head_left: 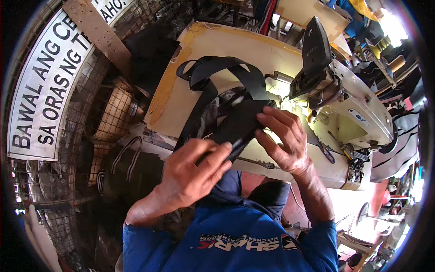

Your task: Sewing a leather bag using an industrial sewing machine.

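Observation:
A black fabric piece (242, 120), perhaps part of a bag, is held tilted over the front edge of the sewing table (163, 104). My left hand (192, 170) has its fingers closed on the near left end. My right hand (285, 138) grips the far right corner between thumb and curled fingers. Wide black webbing (210, 68) loops across the table behind the piece and runs down toward my left hand. Just right of the piece stands a white sewing machine (358, 95), its needle area lit by a lamp.
Scissors (327, 153) lie on the table by the machine bed, right of my right hand. A wire mesh wall with a white sign (50, 86) and a wooden plank (97, 34) stand at the left. Thread spools (380, 45) sit at the upper right.

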Action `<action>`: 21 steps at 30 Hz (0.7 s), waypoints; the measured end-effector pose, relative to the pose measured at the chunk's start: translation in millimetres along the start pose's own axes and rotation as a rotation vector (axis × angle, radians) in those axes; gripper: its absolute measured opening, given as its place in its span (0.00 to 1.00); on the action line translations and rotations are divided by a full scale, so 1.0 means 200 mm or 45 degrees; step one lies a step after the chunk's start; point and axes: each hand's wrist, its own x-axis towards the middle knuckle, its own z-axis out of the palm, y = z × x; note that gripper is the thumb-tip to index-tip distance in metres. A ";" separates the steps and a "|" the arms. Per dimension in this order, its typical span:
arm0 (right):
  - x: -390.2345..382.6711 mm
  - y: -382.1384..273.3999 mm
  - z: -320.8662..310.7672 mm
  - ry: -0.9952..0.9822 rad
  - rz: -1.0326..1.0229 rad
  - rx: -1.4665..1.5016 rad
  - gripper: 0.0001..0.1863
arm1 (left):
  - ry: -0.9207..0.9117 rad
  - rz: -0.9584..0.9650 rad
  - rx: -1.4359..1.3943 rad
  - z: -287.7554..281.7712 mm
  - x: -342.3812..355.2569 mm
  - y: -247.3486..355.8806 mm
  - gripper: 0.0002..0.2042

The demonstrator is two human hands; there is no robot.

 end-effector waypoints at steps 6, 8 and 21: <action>-0.12 -0.01 0.01 0.111 0.028 -0.049 0.14 | 0.037 -0.309 -0.152 0.01 0.01 -0.11 0.14; -0.14 -0.01 -0.01 0.117 0.036 -0.065 0.14 | 0.023 -0.602 0.160 0.10 -0.02 -0.29 0.22; -0.26 -0.14 -0.20 0.267 0.209 -0.158 0.17 | -0.328 -0.489 0.514 0.40 0.14 -0.47 0.28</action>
